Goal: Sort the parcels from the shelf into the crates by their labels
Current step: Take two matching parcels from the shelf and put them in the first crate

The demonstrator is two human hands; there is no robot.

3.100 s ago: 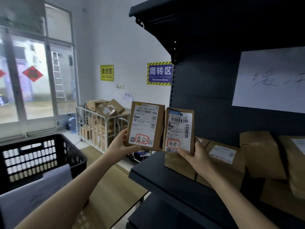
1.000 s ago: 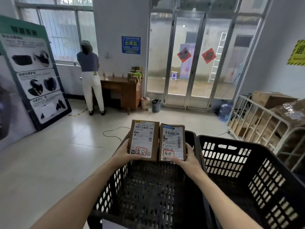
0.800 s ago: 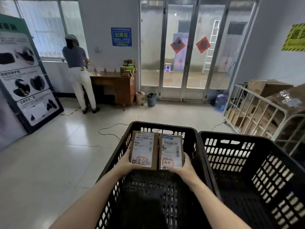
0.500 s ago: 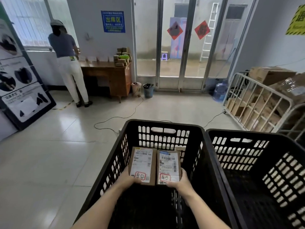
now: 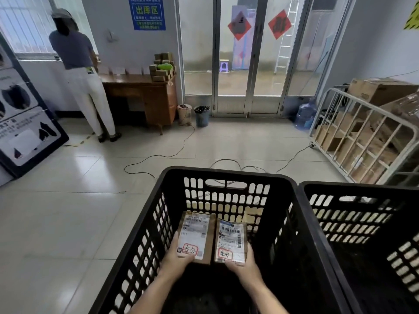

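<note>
Lower centre: the left hand [image 5: 179,257] and right hand [image 5: 243,264] each curl fingers round a parcel's near end, holding the left parcel [image 5: 195,236] and right parcel [image 5: 231,241] side by side inside the left crate [image 5: 226,175]. Both barcode labels carry red-circled handwriting. The right crate [image 5: 362,189] stands alongside. The blue sign [image 5: 148,13] at upper left reads 出库区.
</note>
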